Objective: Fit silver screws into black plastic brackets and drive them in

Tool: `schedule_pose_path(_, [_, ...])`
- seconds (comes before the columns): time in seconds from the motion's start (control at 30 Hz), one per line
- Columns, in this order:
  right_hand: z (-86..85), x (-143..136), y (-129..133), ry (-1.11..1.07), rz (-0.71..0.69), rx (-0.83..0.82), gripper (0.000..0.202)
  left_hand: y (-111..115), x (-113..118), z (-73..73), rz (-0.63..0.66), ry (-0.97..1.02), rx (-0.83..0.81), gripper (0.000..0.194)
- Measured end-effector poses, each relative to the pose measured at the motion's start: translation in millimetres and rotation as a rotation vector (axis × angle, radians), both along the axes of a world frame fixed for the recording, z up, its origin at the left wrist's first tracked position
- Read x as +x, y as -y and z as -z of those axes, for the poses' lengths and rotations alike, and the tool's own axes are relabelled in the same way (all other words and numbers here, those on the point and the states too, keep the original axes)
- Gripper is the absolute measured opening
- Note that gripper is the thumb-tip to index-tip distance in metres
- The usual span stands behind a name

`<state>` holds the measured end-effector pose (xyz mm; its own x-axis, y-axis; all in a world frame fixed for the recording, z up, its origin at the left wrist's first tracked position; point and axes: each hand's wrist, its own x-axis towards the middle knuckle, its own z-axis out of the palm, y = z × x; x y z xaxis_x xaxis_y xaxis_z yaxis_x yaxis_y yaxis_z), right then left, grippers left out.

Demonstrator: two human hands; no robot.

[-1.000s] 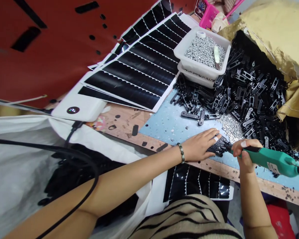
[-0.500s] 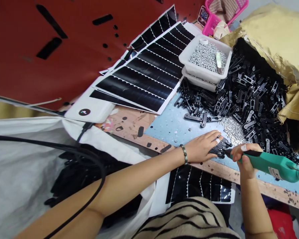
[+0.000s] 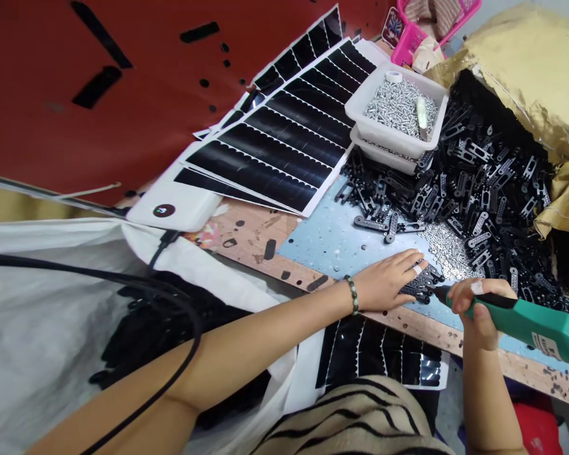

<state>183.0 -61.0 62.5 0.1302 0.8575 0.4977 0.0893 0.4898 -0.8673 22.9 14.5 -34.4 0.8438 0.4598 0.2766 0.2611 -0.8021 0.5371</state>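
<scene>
A: Seeing what, head view?

B: Gripping a green driver in the right hand, aiming at black parts on the blue mat, steadying those with a wide left hand.

A: Risking anything?

B: Maybe slipping from leaning at a slant, then jabbing the left hand. Not making out contact at the tip tho.

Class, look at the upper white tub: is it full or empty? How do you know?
The tub is mostly full: silvery screws hide its bottom, and a white roll lies among them.
</scene>
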Motion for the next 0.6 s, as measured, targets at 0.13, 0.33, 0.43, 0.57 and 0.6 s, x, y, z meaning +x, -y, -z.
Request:
schedule_pose_path(0.13, [8.0, -2, -6, 0.022, -0.018, -0.059, 0.009, 0, 0, 1.3, 0.001, 0.019, -0.005, 0.07])
schedule_pose_path(0.33, [-0.5, -3, 1, 0.026, 0.025, -0.014, 0.011, 0, 1, -2.3, 0.003, -0.013, 0.011, 0.07])
schedule_pose_path(0.43, [-8.5, -3, 8, -0.011, 0.034, 0.029, 0.009, 0, 2, -3.5, 0.005, -0.025, 0.027, 0.069])
schedule_pose_path(0.57, [-6.9, -3, 10, 0.025, 0.002, 0.025, 0.01, 1, 2, -2.5, -0.004, -0.023, 0.025, 0.071])
schedule_pose_path(0.6, [-4.5, -3, 9, 0.028, -0.005, 0.009, 0.01, 1, 3, -2.1, -0.005, -0.021, 0.024, 0.071])
